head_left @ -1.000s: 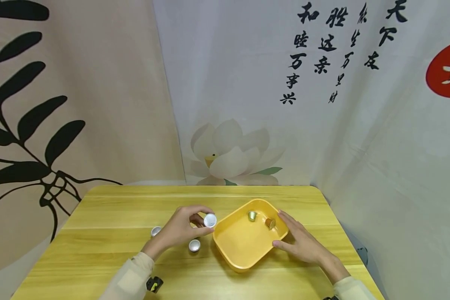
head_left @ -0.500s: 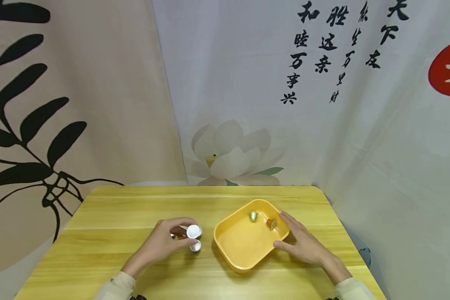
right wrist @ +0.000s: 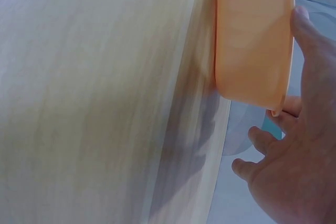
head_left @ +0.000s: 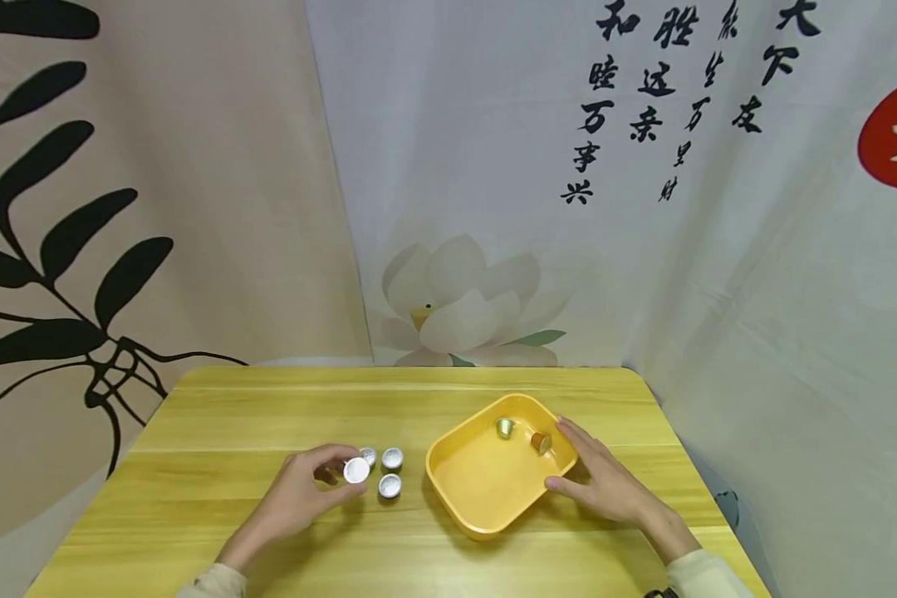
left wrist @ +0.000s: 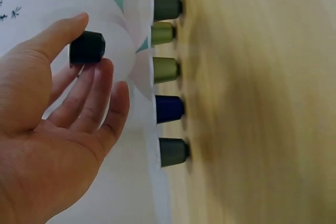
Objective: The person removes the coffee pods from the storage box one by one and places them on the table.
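Observation:
My left hand [head_left: 302, 490] pinches a dark green coffee capsule [left wrist: 87, 47] between thumb and fingertips, its white lid facing the head camera. Close beside that hand, several more capsules stand on the table with their lids up, among them a blue capsule [left wrist: 169, 109] and a light green capsule [left wrist: 166, 70]. My right hand [head_left: 605, 482] rests against the right end of the yellow tray [head_left: 459, 519], thumb and fingers spread along its rim. Inside the tray are a pale green-gold capsule [head_left: 504, 428] and an orange-brown capsule [head_left: 541, 443], which lies on its side.
Everything stands on a wooden table [head_left: 217, 415]. Behind it hangs a pale cloth backdrop [head_left: 478, 166] printed with a lotus, dark leaves and writing. The tray is to the right of the standing capsules.
My left hand has moved leftward and a little nearer, away from the tray, with a capsule still pinched. The standing capsules show more fully now. My right hand and the tray have stayed put.

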The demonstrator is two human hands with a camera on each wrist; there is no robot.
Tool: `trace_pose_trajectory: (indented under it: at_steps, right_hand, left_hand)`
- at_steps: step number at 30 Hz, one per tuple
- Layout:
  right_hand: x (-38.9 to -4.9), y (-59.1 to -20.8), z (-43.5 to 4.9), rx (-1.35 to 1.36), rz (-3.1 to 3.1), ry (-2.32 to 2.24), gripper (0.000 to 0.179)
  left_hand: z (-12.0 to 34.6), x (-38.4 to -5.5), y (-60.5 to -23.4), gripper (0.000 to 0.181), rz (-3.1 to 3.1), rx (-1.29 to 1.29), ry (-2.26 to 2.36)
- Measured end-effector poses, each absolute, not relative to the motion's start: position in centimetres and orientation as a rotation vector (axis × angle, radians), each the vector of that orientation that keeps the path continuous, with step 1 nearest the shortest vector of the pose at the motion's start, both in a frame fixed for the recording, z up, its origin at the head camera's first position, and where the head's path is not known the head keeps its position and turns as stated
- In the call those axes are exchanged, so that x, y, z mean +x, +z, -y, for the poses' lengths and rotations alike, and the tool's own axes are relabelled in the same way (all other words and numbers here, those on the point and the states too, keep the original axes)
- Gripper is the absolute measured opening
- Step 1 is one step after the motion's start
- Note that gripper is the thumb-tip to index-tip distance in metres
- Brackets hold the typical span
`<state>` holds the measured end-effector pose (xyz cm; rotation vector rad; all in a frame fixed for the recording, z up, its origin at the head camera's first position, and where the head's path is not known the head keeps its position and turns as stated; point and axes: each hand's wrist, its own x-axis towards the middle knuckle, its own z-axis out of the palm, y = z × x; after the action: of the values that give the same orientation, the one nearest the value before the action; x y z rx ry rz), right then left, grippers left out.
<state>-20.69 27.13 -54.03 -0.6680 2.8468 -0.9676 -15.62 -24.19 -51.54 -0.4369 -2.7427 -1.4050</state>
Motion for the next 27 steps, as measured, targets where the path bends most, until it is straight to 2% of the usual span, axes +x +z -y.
trace_pose_trajectory:
  at_steps: [8,17,27]
  right_hand:
    - [-20.7,-54.0,-27.1,-0.665,-2.844,-0.968,0.101]
    - [-20.7,-54.2,-27.2,-0.657,-2.849,-0.961,0.101]
    - [-20.8,-54.3,-27.3,-0.668,-2.857,-0.951,0.101]
  left_hand:
    - [23.8,-15.5,-52.7,0.033,2.788,-0.311,-1.397]
    - [23.4,-15.4,-53.6,0.035,2.861,-0.237,-1.353]
    - [23.4,-15.3,-54.3,0.034,2.856,-0.302,-1.393]
